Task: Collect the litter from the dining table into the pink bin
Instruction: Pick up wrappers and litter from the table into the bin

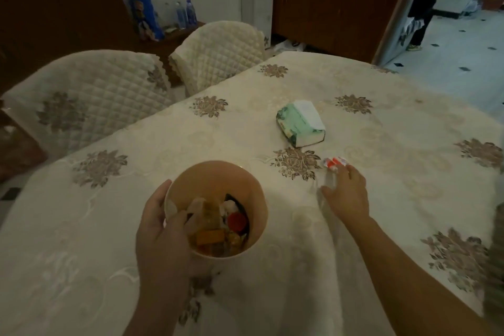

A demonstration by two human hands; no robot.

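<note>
Gripping the rim of the pink bin (218, 207) at lower centre, the left hand (161, 229) is curling its fingers over the edge, with mixed litter and a red cap (236, 221) lying inside. Right of it, the right hand (346, 194) is lying spread and empty on the floral tablecloth (381, 106), fingertips touching a red-and-white wrapper (335, 163) below the tissue pack (300, 123).

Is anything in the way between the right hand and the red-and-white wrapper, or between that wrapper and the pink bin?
Nothing visible. The right hand has its fingertips at the wrapper; only bare tablecloth lies between it and the pink bin, held by the left hand.
</note>
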